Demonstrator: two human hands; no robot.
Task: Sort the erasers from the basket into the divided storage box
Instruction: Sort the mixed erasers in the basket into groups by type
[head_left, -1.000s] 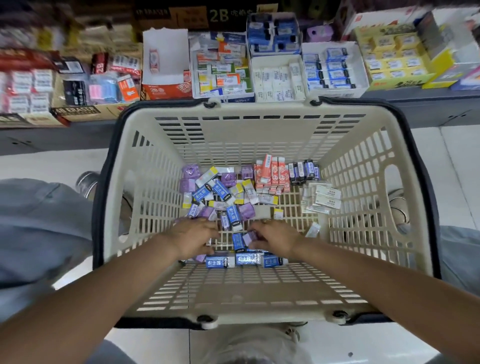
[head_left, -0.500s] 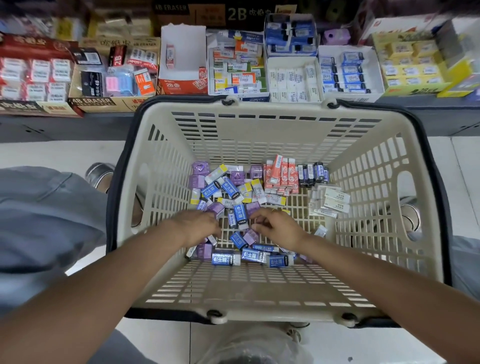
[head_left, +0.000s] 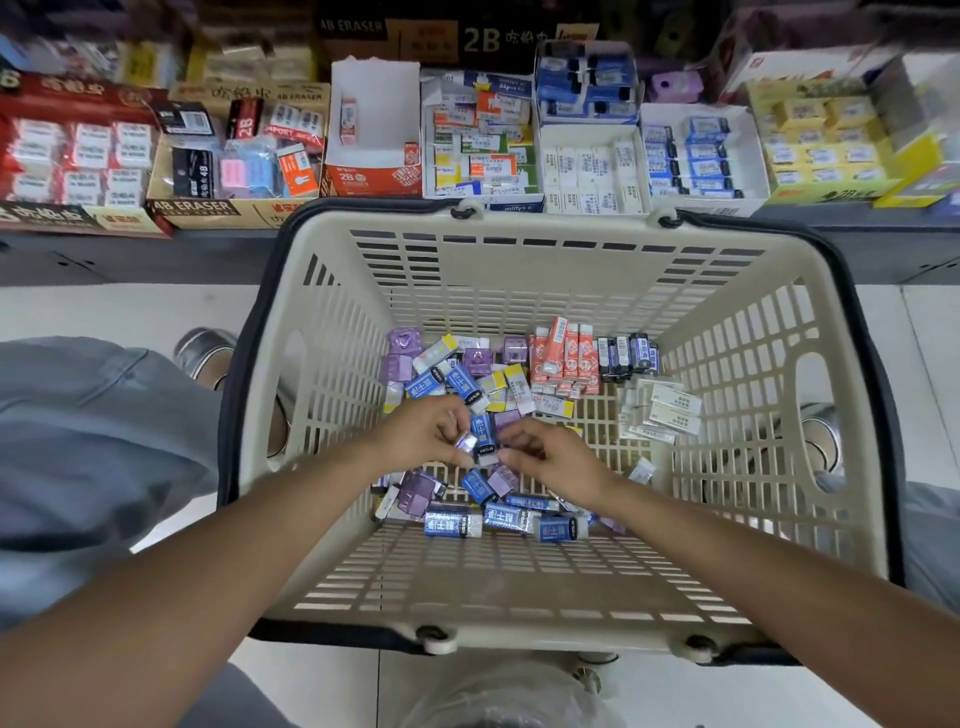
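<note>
Left hand (head_left: 421, 436) pinching a small purple eraser (head_left: 466, 445), right hand (head_left: 550, 457) curled beside it, grip unclear, both inside the basket (head_left: 519, 228) above the mixed erasers (head_left: 498, 395). Seemingly mid-picking; next, carrying across to the divided storage box (head_left: 480, 150) just beyond the basket's far rim.

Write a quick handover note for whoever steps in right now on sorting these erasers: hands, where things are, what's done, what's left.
Left hand: pinches a small purple eraser over the pile.
Right hand: fingers curled at a blue eraser; grip unclear.
Basket: mixed purple, blue and yellow erasers in the middle; orange erasers, dark ones and white ones already grouped.
Shelf boxes behind the basket hold stock.
Left: most erasers still to move out of the basket.
</note>
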